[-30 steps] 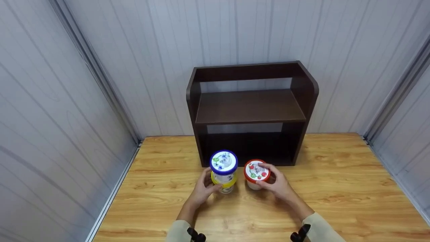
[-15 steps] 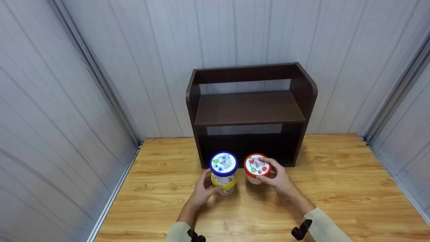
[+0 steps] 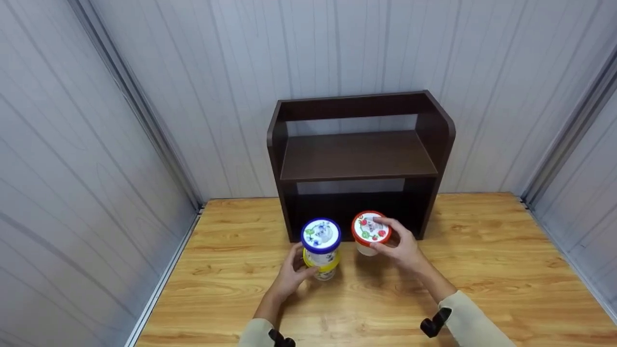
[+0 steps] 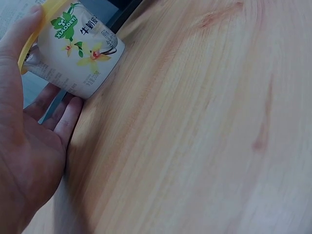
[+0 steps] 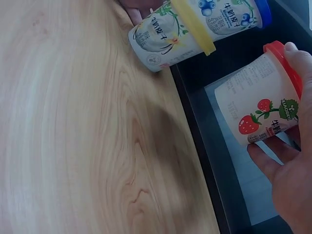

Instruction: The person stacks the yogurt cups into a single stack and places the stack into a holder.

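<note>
1. Pale panelled walls [image 3: 361, 48] were seen all round, at nine, twelve and three o'clock, with twelve taken as straight ahead of the person.
2. Between them a wood-grained table [image 3: 231, 246] was laid out.
3. Near its twelve o'clock edge, a dark brown two-level shelf unit [image 3: 359, 156] was set.
4. Pale sleeves [image 3: 472, 318] were shown at seven and five o'clock, a black wrist piece [image 3: 436, 323] being worn at each.
5. And there, the left hand [image 3: 291, 274]: from eight o'clock, the yellow-lidded tub [image 4: 85, 48] was gripped between curled fingers and thumb.
6. Across to the right hand [image 3: 405, 250]: the red-lidded tub [image 5: 258, 95] was pinched from four o'clock, its rim and top being touched.
7. That red-lidded tub was held up off the table, its shadow [image 5: 178, 151] cast apart from it; whether the shelf unit's front edge was crossed could not be told.
8. At eight o'clock from it, the yellow-lidded tub was stood upright on the table, the blue-lidded tub [image 3: 321, 241] stacked on top.
9. Smallest of all, printed strawberries [image 5: 249, 124] and blueberries [image 5: 207, 7] were spotted on the sides.
</note>
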`<state>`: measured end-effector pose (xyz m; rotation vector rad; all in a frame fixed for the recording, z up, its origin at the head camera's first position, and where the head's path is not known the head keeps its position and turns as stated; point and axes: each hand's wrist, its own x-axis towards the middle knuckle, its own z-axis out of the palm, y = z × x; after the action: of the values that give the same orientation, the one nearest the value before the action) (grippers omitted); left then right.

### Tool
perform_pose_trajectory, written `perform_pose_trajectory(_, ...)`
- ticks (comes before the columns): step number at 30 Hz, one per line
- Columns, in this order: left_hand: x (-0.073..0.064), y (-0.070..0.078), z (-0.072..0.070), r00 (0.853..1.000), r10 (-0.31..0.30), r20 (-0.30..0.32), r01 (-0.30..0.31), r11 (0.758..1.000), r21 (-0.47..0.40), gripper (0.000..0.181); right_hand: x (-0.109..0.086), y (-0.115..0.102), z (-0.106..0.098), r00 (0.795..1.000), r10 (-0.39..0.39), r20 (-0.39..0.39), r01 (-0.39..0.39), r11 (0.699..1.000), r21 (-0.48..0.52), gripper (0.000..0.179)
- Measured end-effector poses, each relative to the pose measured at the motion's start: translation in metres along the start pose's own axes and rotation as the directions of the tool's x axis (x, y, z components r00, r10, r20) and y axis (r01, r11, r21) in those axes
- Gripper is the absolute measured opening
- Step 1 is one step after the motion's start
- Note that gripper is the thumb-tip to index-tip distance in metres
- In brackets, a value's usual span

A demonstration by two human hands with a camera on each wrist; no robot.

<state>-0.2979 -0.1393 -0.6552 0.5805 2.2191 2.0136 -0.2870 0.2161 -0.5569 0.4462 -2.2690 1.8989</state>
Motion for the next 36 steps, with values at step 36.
perform_pose_trajectory(36, 0.015, -0.046, -0.009, 0.999, -0.047, 0.001, 0.047, 0.998, -0.037, 0.083, 0.019, -0.056, -0.010, 0.995, -0.101, 0.003, 0.101, 0.990, -0.099, 0.059)
